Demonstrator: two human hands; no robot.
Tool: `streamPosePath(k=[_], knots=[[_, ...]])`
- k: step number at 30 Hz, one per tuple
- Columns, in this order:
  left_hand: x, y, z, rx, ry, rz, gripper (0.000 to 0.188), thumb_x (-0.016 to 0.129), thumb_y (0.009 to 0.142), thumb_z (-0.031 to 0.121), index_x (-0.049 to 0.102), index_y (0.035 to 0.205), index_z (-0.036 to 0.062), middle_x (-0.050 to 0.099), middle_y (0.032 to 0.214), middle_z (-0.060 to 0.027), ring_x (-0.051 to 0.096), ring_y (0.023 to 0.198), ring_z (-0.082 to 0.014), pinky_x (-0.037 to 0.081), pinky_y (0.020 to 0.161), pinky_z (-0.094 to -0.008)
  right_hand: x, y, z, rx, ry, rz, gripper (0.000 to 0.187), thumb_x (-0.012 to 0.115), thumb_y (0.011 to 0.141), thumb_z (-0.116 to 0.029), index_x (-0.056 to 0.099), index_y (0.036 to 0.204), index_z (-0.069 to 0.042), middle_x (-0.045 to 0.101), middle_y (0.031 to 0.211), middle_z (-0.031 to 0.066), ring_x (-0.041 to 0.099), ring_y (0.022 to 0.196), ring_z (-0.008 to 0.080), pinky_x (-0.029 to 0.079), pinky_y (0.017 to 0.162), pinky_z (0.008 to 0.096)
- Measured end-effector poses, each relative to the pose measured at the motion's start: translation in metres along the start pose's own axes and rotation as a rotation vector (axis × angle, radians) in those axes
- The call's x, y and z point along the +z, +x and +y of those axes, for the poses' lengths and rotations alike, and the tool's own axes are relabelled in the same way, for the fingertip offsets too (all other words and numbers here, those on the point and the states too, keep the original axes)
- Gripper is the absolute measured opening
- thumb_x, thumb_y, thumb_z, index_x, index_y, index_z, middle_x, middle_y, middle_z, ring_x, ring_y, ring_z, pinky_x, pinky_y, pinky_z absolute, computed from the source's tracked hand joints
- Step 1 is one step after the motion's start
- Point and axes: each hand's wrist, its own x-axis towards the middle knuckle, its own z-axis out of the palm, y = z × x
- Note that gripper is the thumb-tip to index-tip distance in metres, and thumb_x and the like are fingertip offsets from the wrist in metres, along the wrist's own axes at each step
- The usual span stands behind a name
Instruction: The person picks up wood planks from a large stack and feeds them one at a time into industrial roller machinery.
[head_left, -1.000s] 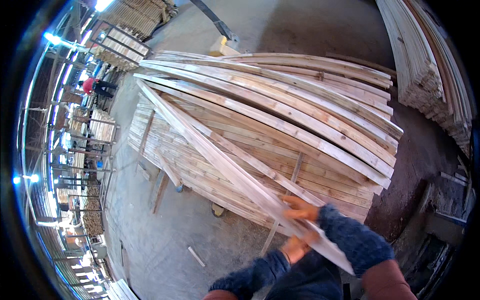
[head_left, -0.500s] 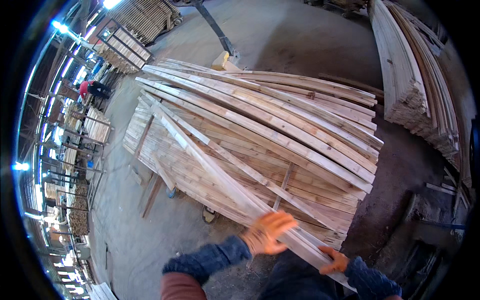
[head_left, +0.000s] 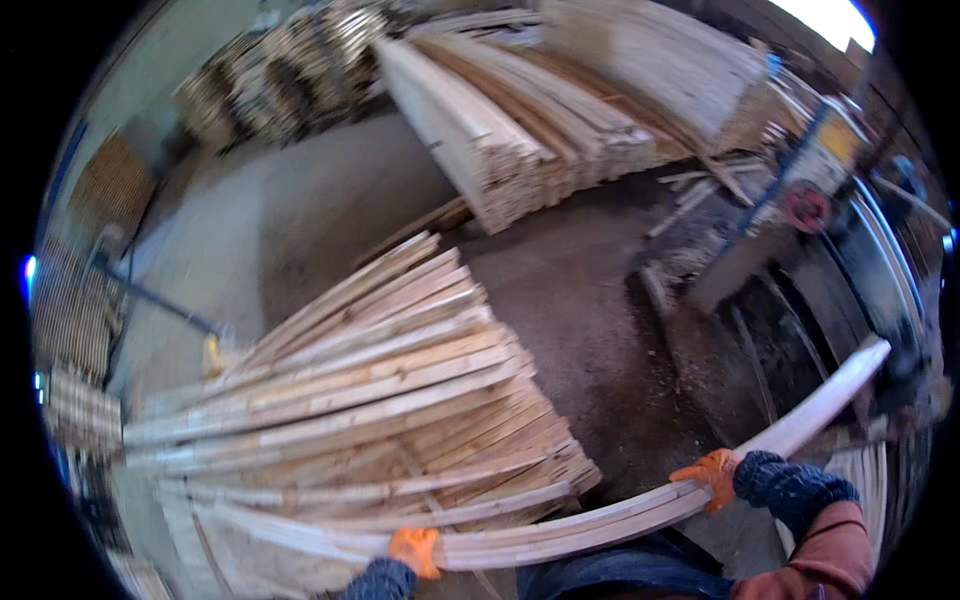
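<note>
Long, pale wooden planks (head_left: 575, 535) lie side by side in front of my body, bowed by the lens. My left hand (head_left: 415, 553), in an orange glove, is closed around them at the lower middle. Farther right, my right hand (head_left: 708, 478), gloved the same way, grips them from above. Beyond it their right end sticks out past the pile. Leftward they run over a wide stack of loose planks (head_left: 390, 385), some lying crosswise on top. The undersides of the held planks and parts of my fingers are hidden.
Behind the stack stands a tall lumber pile (head_left: 510, 185), with a larger pale pile (head_left: 660, 65) beside it. To the right is a machine with a red round part (head_left: 806, 207). Scrap wood (head_left: 690, 200) litters the floor there. A dark post (head_left: 160, 295) slants at the left.
My view has swung right, bringing the machine into sight. My left hand, spread on the planks before, now wraps them farther from my right hand. The planks' right end now projects to the right.
</note>
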Motion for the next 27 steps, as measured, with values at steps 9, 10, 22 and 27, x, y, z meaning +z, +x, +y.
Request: streamPosePath(k=[9, 10, 22, 27], knots=[[-0.025, -0.030, 0.159, -0.056, 0.141, 0.610, 0.044, 0.073, 0.070, 0.033, 0.062, 0.106, 0.0110, 0.064, 0.106, -0.0145, 0.059, 0.110, -0.0351, 0.044, 0.099, -0.0509, 0.101, -0.096, 0.087, 0.166, -0.142, 0.775, 0.113, 0.089, 0.056, -0.024, 0.038, 0.157, -0.026, 0.056, 0.146, 0.0138, 0.049, 0.140, 0.0336, 0.029, 0.124, 0.0555], [-0.034, -0.030, 0.177, -0.038, 0.172, 0.664, 0.044, 0.073, 0.071, 0.034, 0.062, 0.106, 0.0102, 0.065, 0.106, -0.0147, 0.060, 0.109, -0.0353, 0.044, 0.100, -0.0509, 0.103, -0.106, 0.088, 0.182, -0.068, 0.858, 0.113, 0.089, 0.055, -0.020, 0.039, 0.157, -0.025, 0.050, 0.153, 0.0138, 0.042, 0.146, 0.0340, 0.026, 0.125, 0.0559], [-0.118, 0.057, 0.427, 0.181, 0.054, 0.702, 0.086, 0.089, 0.053, 0.049, 0.062, 0.122, 0.0057, 0.069, 0.111, -0.0187, 0.065, 0.104, -0.0356, 0.045, 0.102, -0.0460, 0.104, -0.058, 0.055, -0.051, -0.165, 1.068, 0.121, 0.082, 0.045, -0.019, 0.038, 0.158, -0.025, 0.058, 0.140, 0.0084, 0.054, 0.132, 0.0285, 0.029, 0.123, 0.0521], [-0.115, 0.050, 0.444, 0.499, -0.062, 0.860, 0.098, 0.090, 0.054, 0.051, 0.055, 0.132, 0.0031, 0.068, 0.113, -0.0214, 0.066, 0.100, -0.0378, 0.049, 0.094, -0.0489, 0.133, -0.076, 0.115, -0.118, -0.156, 1.085, 0.115, 0.082, 0.047, -0.018, 0.042, 0.155, -0.025, 0.062, 0.135, 0.0041, 0.058, 0.129, 0.0244, 0.032, 0.122, 0.0489]])
